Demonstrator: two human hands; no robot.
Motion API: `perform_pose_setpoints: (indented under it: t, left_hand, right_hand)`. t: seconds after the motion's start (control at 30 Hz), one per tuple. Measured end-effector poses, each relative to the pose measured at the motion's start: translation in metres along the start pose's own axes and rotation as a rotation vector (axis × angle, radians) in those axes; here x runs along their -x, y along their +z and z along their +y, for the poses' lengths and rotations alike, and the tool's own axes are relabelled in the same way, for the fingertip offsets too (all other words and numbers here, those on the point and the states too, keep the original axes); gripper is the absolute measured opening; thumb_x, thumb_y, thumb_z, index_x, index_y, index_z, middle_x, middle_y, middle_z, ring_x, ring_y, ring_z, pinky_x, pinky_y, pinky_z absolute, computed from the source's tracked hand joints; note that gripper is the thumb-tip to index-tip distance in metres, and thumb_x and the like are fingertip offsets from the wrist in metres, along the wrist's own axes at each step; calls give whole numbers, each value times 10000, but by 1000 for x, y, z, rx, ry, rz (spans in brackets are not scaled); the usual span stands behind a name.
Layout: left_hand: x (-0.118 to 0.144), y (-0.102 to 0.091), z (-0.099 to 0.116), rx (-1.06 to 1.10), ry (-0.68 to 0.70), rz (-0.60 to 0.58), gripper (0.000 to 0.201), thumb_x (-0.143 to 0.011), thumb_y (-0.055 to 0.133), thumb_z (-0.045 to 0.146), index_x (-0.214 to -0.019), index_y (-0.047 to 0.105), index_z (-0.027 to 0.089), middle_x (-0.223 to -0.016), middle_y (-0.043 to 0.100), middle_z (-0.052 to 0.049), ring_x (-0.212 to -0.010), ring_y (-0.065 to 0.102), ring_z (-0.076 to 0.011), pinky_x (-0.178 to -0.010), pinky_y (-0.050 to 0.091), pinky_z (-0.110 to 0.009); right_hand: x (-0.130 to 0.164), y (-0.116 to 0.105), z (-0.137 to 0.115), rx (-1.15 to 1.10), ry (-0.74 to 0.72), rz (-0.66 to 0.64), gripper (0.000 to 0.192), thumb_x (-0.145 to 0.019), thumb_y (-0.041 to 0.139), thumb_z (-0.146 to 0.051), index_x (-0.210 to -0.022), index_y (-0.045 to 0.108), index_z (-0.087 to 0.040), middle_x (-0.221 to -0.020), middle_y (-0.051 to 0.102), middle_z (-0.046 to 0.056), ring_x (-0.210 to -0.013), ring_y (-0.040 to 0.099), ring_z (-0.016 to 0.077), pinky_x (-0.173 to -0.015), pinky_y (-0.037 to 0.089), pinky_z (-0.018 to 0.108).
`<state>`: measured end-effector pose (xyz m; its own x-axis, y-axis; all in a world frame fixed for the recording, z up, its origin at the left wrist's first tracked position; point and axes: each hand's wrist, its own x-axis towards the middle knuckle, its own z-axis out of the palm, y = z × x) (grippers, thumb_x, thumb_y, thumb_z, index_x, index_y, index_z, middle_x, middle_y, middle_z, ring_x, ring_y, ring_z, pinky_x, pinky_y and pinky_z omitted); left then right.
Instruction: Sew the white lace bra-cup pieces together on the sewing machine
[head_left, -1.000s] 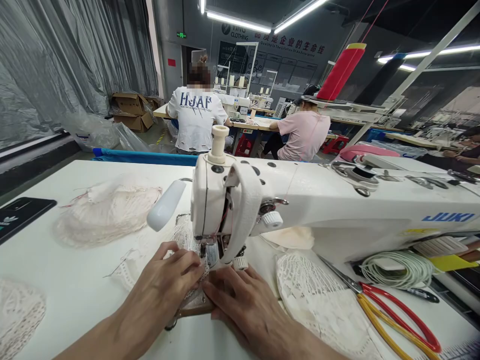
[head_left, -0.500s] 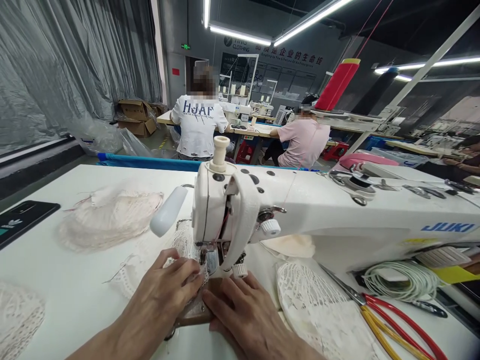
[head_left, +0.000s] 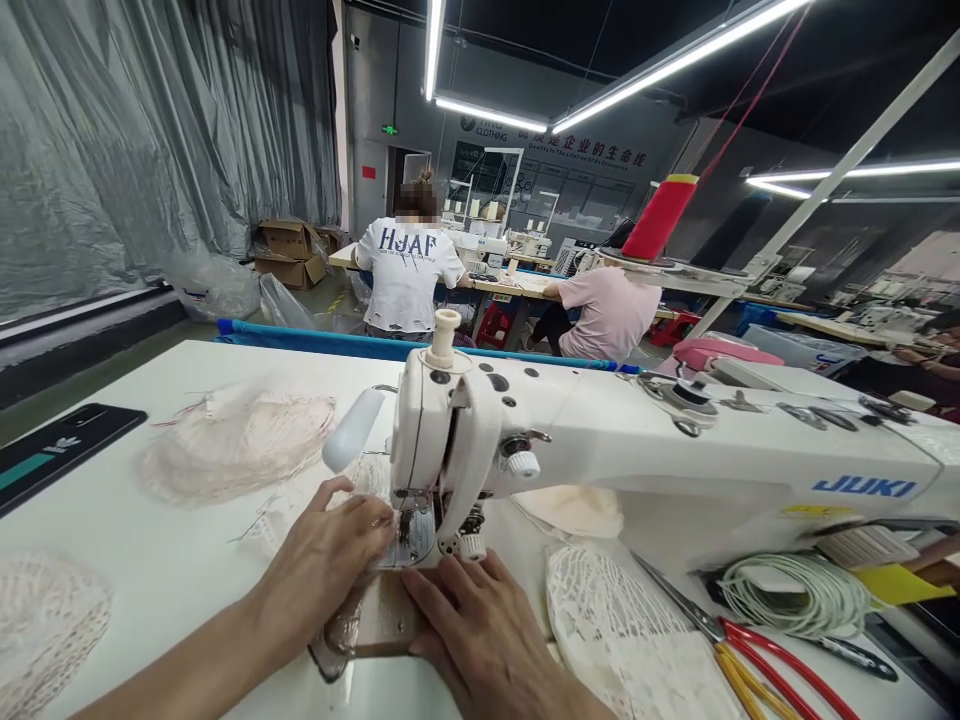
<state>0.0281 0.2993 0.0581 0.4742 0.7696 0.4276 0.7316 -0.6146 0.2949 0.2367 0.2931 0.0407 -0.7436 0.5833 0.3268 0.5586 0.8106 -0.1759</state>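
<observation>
A: What lies under the needle?

B: A piece of white lace fabric (head_left: 365,478), flat on the surface (head_left: 150,580) at the foot of the white Juki sewing machine (head_left: 600,440), just beneath its presser foot (head_left: 407,527).

A: And the hands?

B: The left hand (head_left: 326,560) lies palm down on the lace, its fingers stretched toward the presser foot, flat and pressing rather than gripping. The right hand (head_left: 480,630) rests just beside it, to the right of the needle, fingers extended flat on the machine bed; it clasps nothing. A brown plate (head_left: 375,625) shows between the two hands.

A: What is around them?

B: A heap of pale lace pieces (head_left: 240,440) sits farther left on the surface, another lace piece (head_left: 41,620) at the near left edge, and a dark phone (head_left: 60,450) at the far left. To the right lie a netted lace piece (head_left: 607,620), red-and-yellow-handled scissors (head_left: 765,670) and a coil of pale cord (head_left: 795,590). A red thread cone (head_left: 660,215) stands above the machine.

A: Anyone else?

B: Two people sit at benches beyond, backs turned, one in a white shirt (head_left: 409,275), one in a pink shirt (head_left: 604,312).
</observation>
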Motion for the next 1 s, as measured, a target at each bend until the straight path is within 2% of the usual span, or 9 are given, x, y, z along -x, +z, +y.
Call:
perform_pose_setpoints:
  t: [0.13, 0.23, 0.37, 0.47, 0.57, 0.7, 0.77, 0.83, 1.0]
  left_hand:
    - [-17, -6, -8, -33, -193, -129, 281, -886, 388, 186, -684, 583, 211, -713, 608, -2, -676, 563, -168, -706, 423, -315]
    - [-37, -10, -15, -46, -304, -179, 252, -838, 407, 157, -632, 546, 195, -613, 560, 7, -514, 516, -145, -468, 345, -235]
    - [-38, -21, -10, -61, -412, -270, 203, -690, 518, 117, -509, 459, 187, -512, 486, 24, -474, 493, -144, -447, 273, -221]
    - [-13, -41, 14, -77, -461, -316, 177, -719, 482, 149, -547, 471, 188, -544, 493, 7, -558, 532, -181, -481, 283, -227]
    - [17, -65, 50, 118, -526, -412, 185, -808, 446, 277, -660, 516, 193, -615, 518, 20, -564, 503, -144, -470, 311, -199]
    - [51, -88, 91, 659, -789, -546, 261, -836, 446, 451, -804, 502, 198, -593, 383, 76, -448, 279, -82, -385, 212, -186]
    - [67, -92, 105, 731, -776, -543, 267, -822, 486, 456, -789, 509, 192, -586, 343, 80, -487, 265, -87, -421, 218, -192]
    - [83, -92, 117, 763, -690, -524, 232, -789, 553, 412, -762, 537, 182, -627, 386, 66, -579, 334, -102, -506, 277, -194]
    - [115, -78, 147, 832, -659, -537, 203, -715, 640, 373, -699, 594, 176, -728, 506, 36, -752, 457, -150, -671, 346, -219]
  right_hand:
    - [-1, -4, -3, -30, 25, 6, 295, -888, 520, -320, -1148, 514, -181, -927, 609, 61, -752, 536, 196, -672, 365, 330]
    - [-4, -4, -2, -56, 54, 13, 199, -916, 467, -266, -1077, 547, -180, -833, 602, 39, -712, 535, 171, -666, 361, 308]
    - [-7, -7, 1, -82, 100, 29, 192, -943, 408, -250, -997, 576, -173, -767, 594, 32, -670, 534, 157, -657, 371, 295]
    - [-8, -20, -6, -242, 145, -1, 231, -896, 514, -333, -1058, 550, -172, -897, 582, 62, -772, 550, 176, -703, 419, 300]
    - [-8, -37, -27, -582, 133, -79, 528, -709, 726, -411, -1124, 498, -179, -1018, 534, 65, -892, 525, 188, -740, 435, 284]
    - [0, -50, -62, -1107, 250, -249, 385, -634, 762, -431, -738, 514, -155, -673, 422, -56, -628, 395, 81, -553, 327, 188]
    - [12, -52, -77, -1313, 332, -358, 439, -624, 753, -471, -618, 455, -149, -570, 336, -78, -547, 309, 57, -490, 250, 184]
    - [27, -54, -89, -1425, 369, -430, 436, -607, 759, -482, -640, 496, -136, -566, 398, -72, -537, 330, 52, -491, 259, 184]
    - [67, -65, -111, -1388, 327, -519, 378, -607, 778, -420, -738, 611, -107, -601, 469, -60, -558, 366, 50, -501, 277, 172]
